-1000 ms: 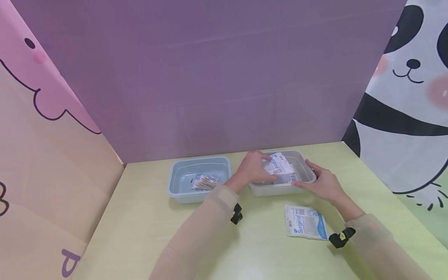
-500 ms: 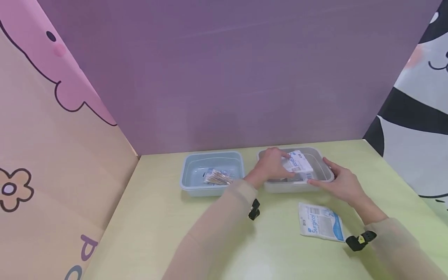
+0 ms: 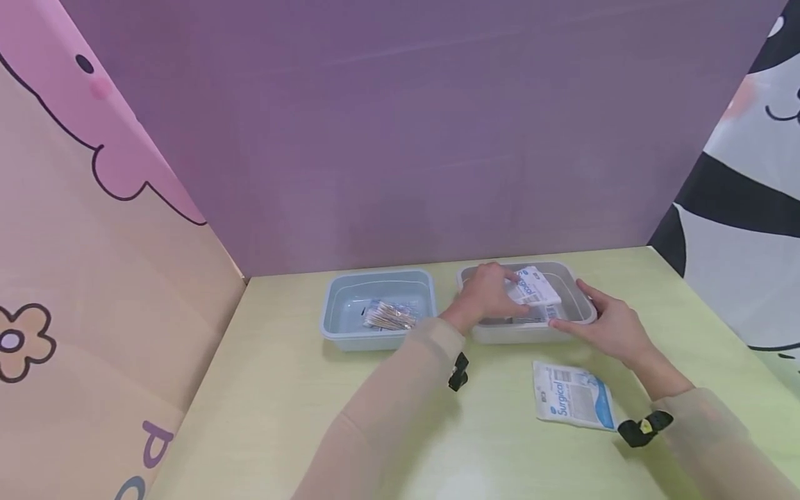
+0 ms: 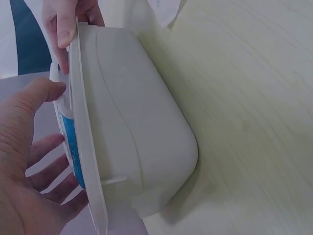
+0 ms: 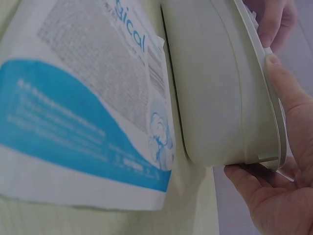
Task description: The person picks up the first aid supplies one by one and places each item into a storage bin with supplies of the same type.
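Note:
My left hand (image 3: 489, 292) reaches over the left side of a pale grey plastic bin (image 3: 525, 335) and pinches a white packet (image 3: 535, 285) printed "Surgical". The left wrist view shows the packet's blue band (image 4: 72, 142) at the bin's rim, thumb on one edge and fingers along its face. Below it in the bin lies another packet (image 3: 552, 312), partly covered. On the right, my right hand (image 3: 615, 330) grips the bin's corner, thumb on the front rim and fingers around the side. A similar packet (image 3: 573, 397) lies flat on the table in front of the bin.
Left of the grey bin stands a light blue bin (image 3: 375, 342) with a clear bag of cotton swabs (image 3: 390, 316) in it. A purple panel (image 3: 400, 139) rises along the table's back edge, and printed panels flank both sides.
The head view has swung slightly right, so everything shifted in the picture. Both hands, the held packet and the bin keep nearly the same places relative to each other.

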### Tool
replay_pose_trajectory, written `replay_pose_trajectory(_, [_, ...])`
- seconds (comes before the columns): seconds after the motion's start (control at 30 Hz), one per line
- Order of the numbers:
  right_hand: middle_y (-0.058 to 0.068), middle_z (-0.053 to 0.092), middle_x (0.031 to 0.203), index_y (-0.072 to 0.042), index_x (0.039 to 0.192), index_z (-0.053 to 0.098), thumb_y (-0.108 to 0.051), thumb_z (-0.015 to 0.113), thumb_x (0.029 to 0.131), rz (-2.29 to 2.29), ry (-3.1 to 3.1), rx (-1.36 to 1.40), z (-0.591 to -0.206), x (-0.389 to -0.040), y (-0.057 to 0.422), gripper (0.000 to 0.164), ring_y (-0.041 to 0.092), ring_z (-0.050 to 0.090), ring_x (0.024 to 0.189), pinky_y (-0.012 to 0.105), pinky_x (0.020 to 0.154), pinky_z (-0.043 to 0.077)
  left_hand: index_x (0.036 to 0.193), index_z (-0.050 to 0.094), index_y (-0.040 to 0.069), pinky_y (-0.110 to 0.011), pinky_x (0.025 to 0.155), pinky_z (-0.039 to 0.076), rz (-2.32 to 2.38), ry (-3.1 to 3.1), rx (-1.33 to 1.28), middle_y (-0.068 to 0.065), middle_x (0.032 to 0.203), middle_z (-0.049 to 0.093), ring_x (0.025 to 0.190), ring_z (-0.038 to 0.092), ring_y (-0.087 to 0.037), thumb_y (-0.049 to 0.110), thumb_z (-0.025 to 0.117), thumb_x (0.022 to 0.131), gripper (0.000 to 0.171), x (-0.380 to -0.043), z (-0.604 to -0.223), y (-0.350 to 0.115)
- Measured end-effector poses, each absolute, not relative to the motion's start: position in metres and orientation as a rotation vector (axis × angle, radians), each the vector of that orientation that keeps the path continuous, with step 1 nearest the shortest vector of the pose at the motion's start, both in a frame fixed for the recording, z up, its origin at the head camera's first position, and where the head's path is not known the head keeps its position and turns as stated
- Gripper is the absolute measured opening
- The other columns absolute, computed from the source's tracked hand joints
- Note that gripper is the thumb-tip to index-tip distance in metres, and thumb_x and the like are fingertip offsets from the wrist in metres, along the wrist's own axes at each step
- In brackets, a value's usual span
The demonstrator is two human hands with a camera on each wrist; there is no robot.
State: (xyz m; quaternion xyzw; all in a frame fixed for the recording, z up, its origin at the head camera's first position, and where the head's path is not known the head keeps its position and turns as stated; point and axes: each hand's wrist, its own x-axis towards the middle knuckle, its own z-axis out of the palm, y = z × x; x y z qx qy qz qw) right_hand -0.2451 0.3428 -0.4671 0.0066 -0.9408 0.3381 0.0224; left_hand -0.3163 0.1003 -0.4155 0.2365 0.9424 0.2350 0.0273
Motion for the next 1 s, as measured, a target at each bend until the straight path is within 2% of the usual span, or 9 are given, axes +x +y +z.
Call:
replay_pose_trajectory(0.47, [0.041, 0.031, 0.163, -0.003, 0.169, 0.016, -0.059, 0.083, 0.088, 1.088, -2.908, 0.020, -0.468, -0.244, 0.346, 0.120, 0.063, 0.037, 0.147, 0.072, 0.114, 0.040, 0.135, 0.074, 0.024, -0.022, 0.097, 0.053, 0.733, 2.918, 0.729, 0.008, 0.139, 0.071, 0.122, 0.062, -0.008, 0.048, 0.089, 0.082, 0.060, -0.318, -0.424, 0.106])
replay_pose_trajectory(0.67, [0.040, 0.032, 0.164, -0.003, 0.169, 0.017, -0.059, 0.083, 0.087, 1.091, -2.902, 0.024, -0.468, -0.244, 0.344, 0.119, 0.062, 0.037, 0.148, 0.072, 0.115, 0.040, 0.134, 0.075, 0.024, -0.025, 0.104, 0.053, 0.693, 2.936, 0.717, 0.008, 0.139, 0.071, 0.127, 0.063, -0.010, 0.050, 0.089, 0.082, 0.059, -0.321, -0.429, 0.106])
replay_pose_trajectory(1.0, [0.040, 0.032, 0.164, -0.005, 0.170, 0.015, -0.059, 0.082, 0.089, 1.093, -2.903, 0.011, -0.468, -0.242, 0.344, 0.118, 0.063, 0.037, 0.147, 0.072, 0.114, 0.040, 0.133, 0.075, 0.022, -0.025, 0.100, 0.054, 0.663, 2.934, 0.718, 0.006, 0.137, 0.071, 0.117, 0.063, -0.009, 0.051, 0.088, 0.082, 0.060, -0.324, -0.432, 0.108])
